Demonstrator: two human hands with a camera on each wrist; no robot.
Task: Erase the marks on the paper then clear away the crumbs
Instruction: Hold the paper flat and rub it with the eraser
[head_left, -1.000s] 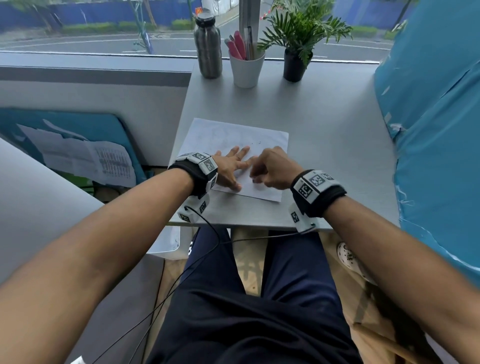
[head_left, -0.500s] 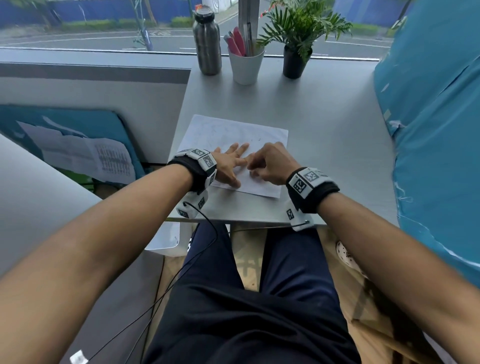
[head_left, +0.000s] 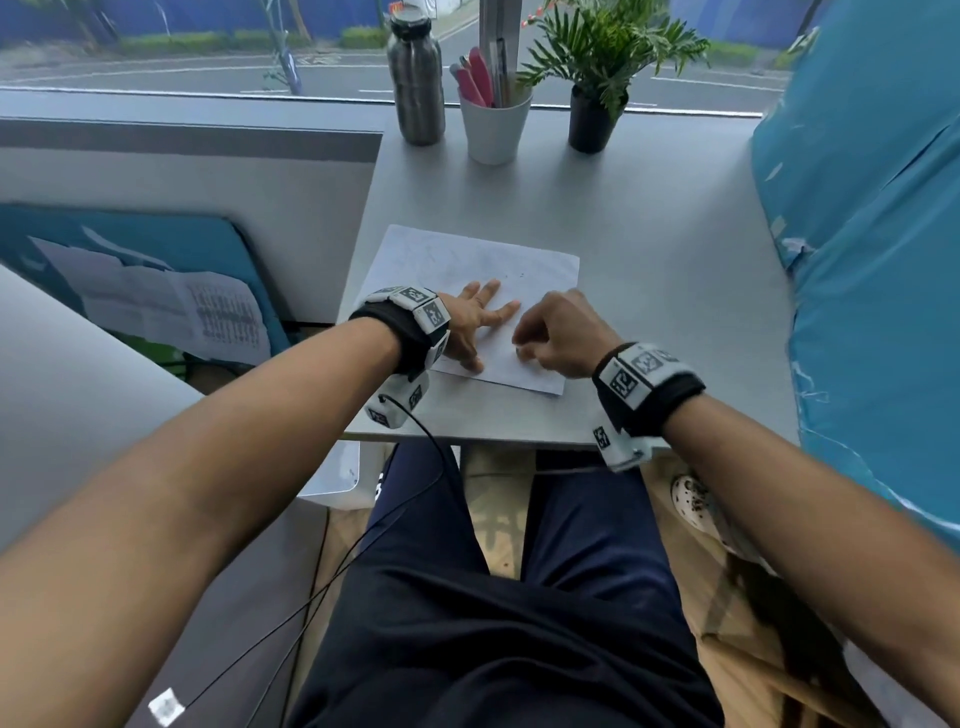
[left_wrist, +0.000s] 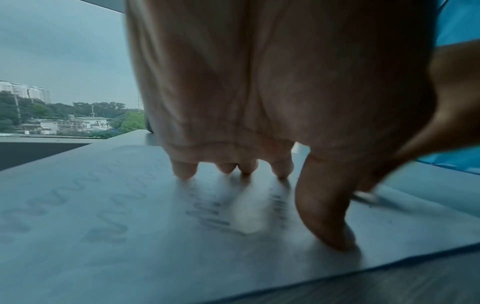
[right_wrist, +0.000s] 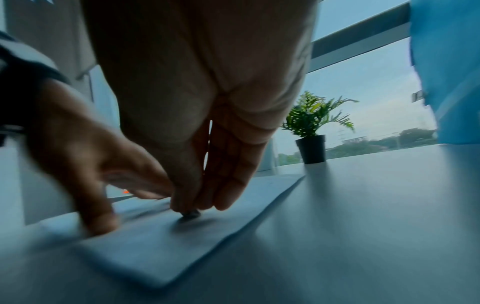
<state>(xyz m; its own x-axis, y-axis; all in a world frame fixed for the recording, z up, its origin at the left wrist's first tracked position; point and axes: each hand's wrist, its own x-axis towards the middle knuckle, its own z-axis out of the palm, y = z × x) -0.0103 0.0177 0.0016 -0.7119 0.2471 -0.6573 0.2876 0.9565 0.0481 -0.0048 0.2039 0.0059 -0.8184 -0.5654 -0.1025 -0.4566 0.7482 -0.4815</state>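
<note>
Hands (head_left: 480, 325) pin paper (head_left: 467, 265), its long axis crossing table (head_left: 649, 234).

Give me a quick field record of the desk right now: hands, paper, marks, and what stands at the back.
left hand: flat, fingers spread, pressing the paper down
right hand: fingers curled, pinching a small eraser against the sheet
paper: lies flat on the grey desk, near its front edge
marks: wavy pencil lines remain on the left part
crumbs: a few specks near the far edge, hard to make out
back of desk: metal bottle, white cup of pens, potted plant
</note>
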